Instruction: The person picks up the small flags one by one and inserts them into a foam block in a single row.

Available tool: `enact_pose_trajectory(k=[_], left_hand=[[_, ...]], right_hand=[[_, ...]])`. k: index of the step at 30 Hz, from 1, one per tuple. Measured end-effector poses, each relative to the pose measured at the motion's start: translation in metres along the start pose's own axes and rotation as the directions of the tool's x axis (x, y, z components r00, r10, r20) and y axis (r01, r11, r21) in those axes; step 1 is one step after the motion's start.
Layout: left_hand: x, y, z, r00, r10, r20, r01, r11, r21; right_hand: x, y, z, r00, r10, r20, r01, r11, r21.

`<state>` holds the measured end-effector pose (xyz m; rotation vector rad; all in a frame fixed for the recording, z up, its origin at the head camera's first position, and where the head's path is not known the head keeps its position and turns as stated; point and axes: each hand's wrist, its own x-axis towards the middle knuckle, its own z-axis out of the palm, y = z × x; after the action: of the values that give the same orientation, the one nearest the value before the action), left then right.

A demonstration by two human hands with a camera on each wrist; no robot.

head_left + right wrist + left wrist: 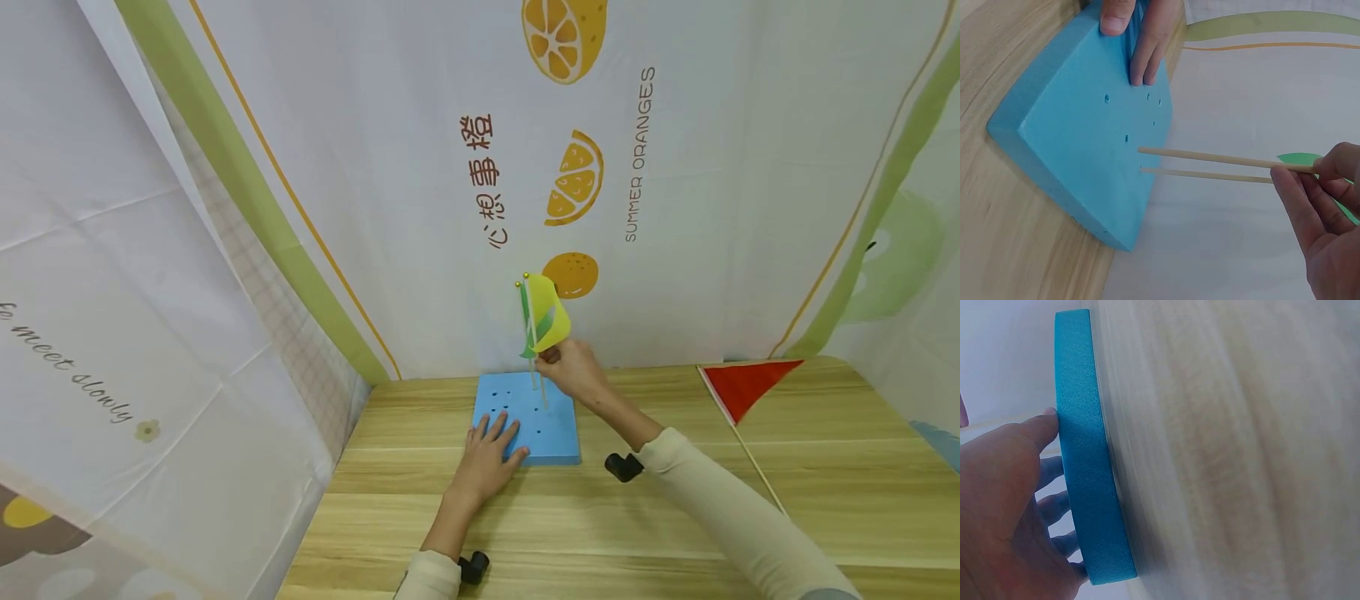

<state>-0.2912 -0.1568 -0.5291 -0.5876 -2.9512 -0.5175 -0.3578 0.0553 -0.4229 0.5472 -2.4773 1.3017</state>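
On the table lies a blue foam board [555, 446] dotted with several small holes. My left hand [483, 462] rests spread on its near left part, fingers fairly straight, seen also from the side in the left wrist view [997, 506]. With my right hand [573, 371] I pinch the thin wooden stick of a yellow flag [551, 312] above the board. Its lower tip is close to the board's surface; whether it touches, I cannot tell. Right beside it a green flag [525, 321], partly covered by the yellow one, has its stick [1210, 175] standing at the board.
A red triangular flag [750, 385] on a stick lies on the wooden table [675, 533] at the right. Behind the table hangs a white cloth [420, 250] printed with oranges. Black wrist-worn devices [624, 467] sit at both wrists.
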Motion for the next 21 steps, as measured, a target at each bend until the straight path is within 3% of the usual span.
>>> enact_pose_trajectory(k=[21], left_hand=[[-0.001,0.004,0.001,1.0,-0.007,-0.009,0.008,1.0,0.017]], right_hand=[[0.005,0.009,0.014,0.999,-0.03,-0.013,0.029,0.999,-0.014]])
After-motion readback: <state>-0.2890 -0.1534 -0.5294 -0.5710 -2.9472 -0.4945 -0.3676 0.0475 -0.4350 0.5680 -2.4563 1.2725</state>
